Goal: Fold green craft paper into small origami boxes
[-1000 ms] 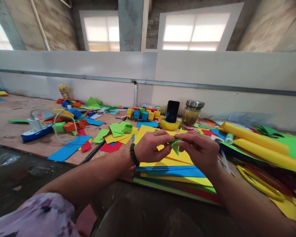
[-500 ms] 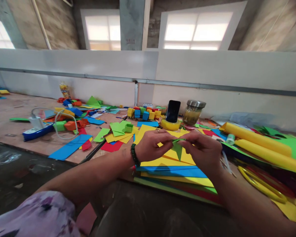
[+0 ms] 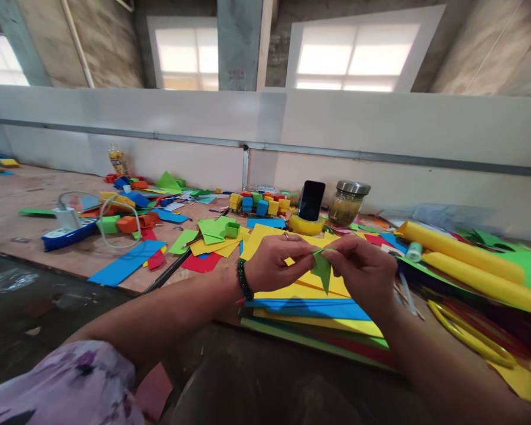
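My left hand (image 3: 279, 264) and my right hand (image 3: 366, 267) meet over a stack of coloured paper sheets. Between their fingertips they pinch a small piece of folded green paper (image 3: 322, 273), one pointed flap of it hanging down. The fingers of both hands are closed on its upper edge, which they partly hide. Below lie yellow sheets (image 3: 287, 291) with blue paper (image 3: 310, 307) at the near edge. A dark green bead bracelet circles my left wrist.
Behind the hands stand a phone (image 3: 312, 200) on a yellow tape roll (image 3: 307, 224) and a glass jar (image 3: 347, 203). Small folded paper boxes (image 3: 262, 206) cluster at the back. Yellow rolls (image 3: 473, 260) and yellow-handled scissors (image 3: 469, 333) lie right; a power strip (image 3: 69, 235) sits left.
The green paper's hanging flap has shifted slightly down and right and is turned a little. Both hands keep their pinch in nearly the same place.
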Demonstrator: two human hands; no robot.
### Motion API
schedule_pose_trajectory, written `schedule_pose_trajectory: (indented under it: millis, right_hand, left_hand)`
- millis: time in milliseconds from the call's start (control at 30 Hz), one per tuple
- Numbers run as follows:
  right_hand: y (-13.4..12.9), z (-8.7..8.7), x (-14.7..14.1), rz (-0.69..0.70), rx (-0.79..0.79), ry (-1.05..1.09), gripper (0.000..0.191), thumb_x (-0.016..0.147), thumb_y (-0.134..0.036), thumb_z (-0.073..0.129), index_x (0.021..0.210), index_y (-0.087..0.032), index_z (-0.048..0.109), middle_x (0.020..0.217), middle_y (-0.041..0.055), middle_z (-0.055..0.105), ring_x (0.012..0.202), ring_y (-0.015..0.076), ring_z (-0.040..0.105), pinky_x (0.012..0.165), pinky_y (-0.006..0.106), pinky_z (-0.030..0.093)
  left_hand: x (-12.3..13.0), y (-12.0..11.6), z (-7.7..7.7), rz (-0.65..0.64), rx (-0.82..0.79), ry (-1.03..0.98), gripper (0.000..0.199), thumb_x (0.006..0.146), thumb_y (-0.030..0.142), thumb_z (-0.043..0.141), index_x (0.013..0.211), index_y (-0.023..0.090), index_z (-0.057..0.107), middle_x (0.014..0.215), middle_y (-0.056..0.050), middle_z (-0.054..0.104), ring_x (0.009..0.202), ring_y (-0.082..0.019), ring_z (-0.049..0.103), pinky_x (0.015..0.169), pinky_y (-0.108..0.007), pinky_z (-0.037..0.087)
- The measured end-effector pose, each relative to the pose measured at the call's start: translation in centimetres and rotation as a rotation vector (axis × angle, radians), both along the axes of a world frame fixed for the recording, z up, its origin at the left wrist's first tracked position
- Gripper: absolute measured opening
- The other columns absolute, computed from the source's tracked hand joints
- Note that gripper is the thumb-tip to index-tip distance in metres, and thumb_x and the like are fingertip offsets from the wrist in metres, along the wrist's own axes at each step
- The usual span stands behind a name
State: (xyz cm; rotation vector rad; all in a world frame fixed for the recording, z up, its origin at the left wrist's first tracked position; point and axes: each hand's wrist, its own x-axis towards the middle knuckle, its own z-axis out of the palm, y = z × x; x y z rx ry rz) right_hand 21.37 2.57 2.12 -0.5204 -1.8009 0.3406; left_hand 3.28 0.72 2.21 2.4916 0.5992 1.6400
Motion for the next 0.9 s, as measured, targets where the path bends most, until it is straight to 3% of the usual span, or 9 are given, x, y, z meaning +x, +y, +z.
schedule_pose_trajectory:
  millis: [233,367,600,800,900]
  right_hand:
    - [0.25,-0.48,0.19,-0.027,0.025,-0.008,0.011,0.078,-0.018,0.07,0.071,-0.021,0.062,0.058,-0.0056,0.056,0.046,0.0063,0.046,0.042,0.021,0.037]
    - [0.21,-0.41,0.14,-0.044,0.026,-0.009,0.011,0.078,-0.018,0.069,0.071,-0.021,0.062,0.057,-0.0058,0.055,0.045,0.0068,0.046,0.042,0.022,0.038]
    - [-0.53,-0.05,0.18,0.073,-0.015,-0.003,0.007,0.081,-0.018,0.065,0.086,-0.021,0.061,0.064,-0.0043,0.057,0.049,0.0087,0.052,0.045,0.023,0.043]
    - [-0.29,0.08,0.34,-0.069,0.009,-0.078,0.011,0.087,-0.021,0.058,0.076,-0.02,0.059,0.059,-0.0047,0.05,0.049,0.0079,0.044,0.047,0.023,0.038]
    - [0.33,0.31,0.35,-0.08,0.015,-0.133,0.011,0.087,-0.024,0.057,0.077,-0.02,0.058,0.065,-0.0028,0.053,0.057,0.0099,0.048,0.054,0.024,0.041]
  left_hand:
    - [0.11,-0.16,-0.15,0.017,0.075,0.016,0.016,0.082,0.024,0.062,0.09,0.012,0.07,0.071,-0.007,0.07,0.067,-0.012,0.063,0.064,-0.022,0.052]
    - [0.18,0.08,-0.32,0.05,0.101,0.014,0.019,0.089,0.019,0.052,0.091,0.012,0.07,0.075,-0.009,0.07,0.069,-0.012,0.063,0.064,-0.022,0.051]
    - [-0.28,0.47,-0.38,0.048,0.159,0.008,0.021,0.088,0.015,0.051,0.099,0.014,0.068,0.083,-0.009,0.071,0.074,-0.013,0.065,0.065,-0.022,0.052]
    - [-0.26,0.26,0.02,0.032,-0.045,0.052,0.023,0.091,0.023,0.049,0.082,0.011,0.066,0.068,-0.007,0.065,0.063,-0.012,0.057,0.061,-0.023,0.045]
    - [-0.19,0.45,0.07,0.081,-0.163,0.064,0.028,0.091,0.025,0.046,0.072,0.013,0.061,0.064,-0.003,0.061,0.06,-0.01,0.054,0.059,-0.022,0.042]
